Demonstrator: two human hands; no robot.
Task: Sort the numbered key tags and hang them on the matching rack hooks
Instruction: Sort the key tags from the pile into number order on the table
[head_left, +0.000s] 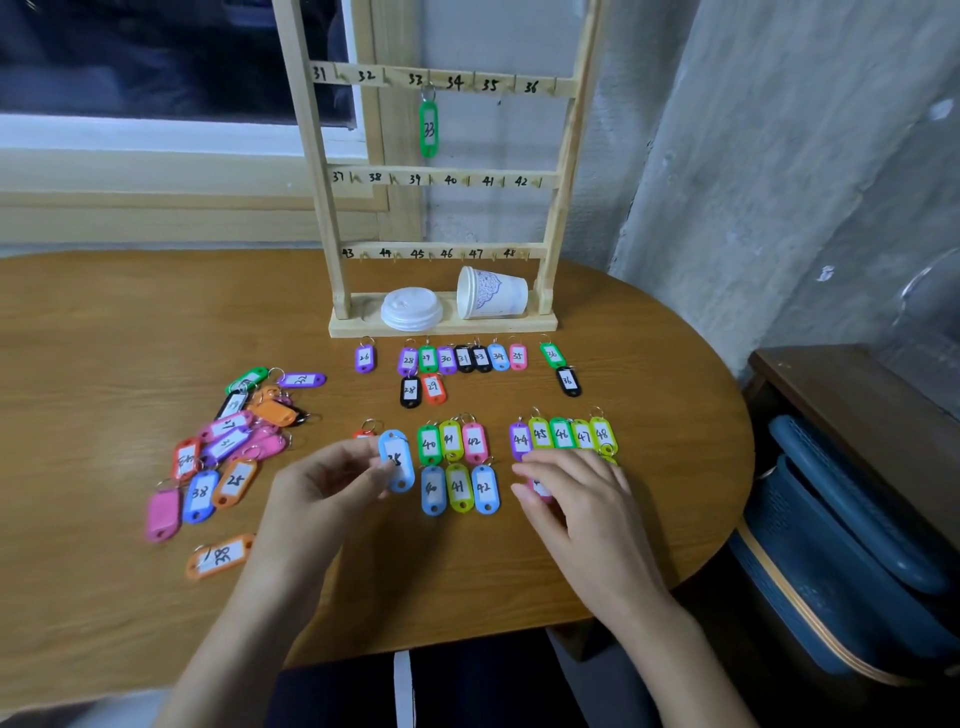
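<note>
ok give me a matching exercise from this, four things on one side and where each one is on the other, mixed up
Things
1. green tag 33
2. paper cup
3. light blue tag
4. orange tag 38

Places
A. pinched in the left hand
B. lying flat and alone on the table, near its front left edge
C. hanging from a hook on the rack
D. on its side on the rack's base

Pairs: 1-C, 2-D, 3-A, 4-B
</note>
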